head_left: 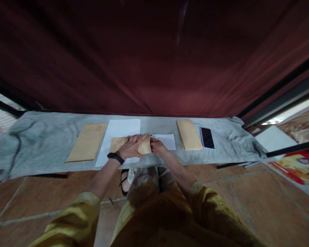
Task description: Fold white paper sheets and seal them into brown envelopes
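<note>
Beneath the flat, spread left grip (130, 146), hold the brown envelope (145, 146) steady with light, even pressure, guiding its raised end squarely with the right grip (158, 146), whose closure is hidden, to avoid creases.

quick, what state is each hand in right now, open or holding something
Left hand: open, laid flat across the tan envelope.
Right hand: at the envelope's right end; fingers partly hidden, so its grip cannot be told.

A phone (208, 138) lies flat; red fabric (154, 75) beyond; tiles (257, 188) below.
</note>
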Motion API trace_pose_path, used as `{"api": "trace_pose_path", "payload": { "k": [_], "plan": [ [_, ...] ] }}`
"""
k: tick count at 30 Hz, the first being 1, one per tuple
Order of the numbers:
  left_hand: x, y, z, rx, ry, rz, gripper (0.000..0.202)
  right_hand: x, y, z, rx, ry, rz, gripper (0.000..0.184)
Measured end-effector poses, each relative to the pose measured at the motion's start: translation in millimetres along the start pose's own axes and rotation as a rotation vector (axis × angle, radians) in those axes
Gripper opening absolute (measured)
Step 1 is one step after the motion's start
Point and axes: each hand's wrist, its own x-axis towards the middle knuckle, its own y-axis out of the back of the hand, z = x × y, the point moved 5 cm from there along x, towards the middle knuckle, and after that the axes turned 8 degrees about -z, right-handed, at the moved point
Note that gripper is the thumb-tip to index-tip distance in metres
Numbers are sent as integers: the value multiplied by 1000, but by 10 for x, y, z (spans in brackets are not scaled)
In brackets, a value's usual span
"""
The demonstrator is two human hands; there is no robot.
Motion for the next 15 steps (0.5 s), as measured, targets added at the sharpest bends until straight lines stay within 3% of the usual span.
{"api": "trace_pose_path", "payload": {
  "k": [6,11,15],
  "plan": [
    [-92,160,30,31,-66,77,120,29,-47,-68,-131,22,-63,17],
    [-120,148,35,24,-77,76,118,7,-80,-233,-344,63,-147,12],
    [-184,167,79,34,-132,156,117,-44,-74,-302,-430,47,-214,18]
  ]
}}
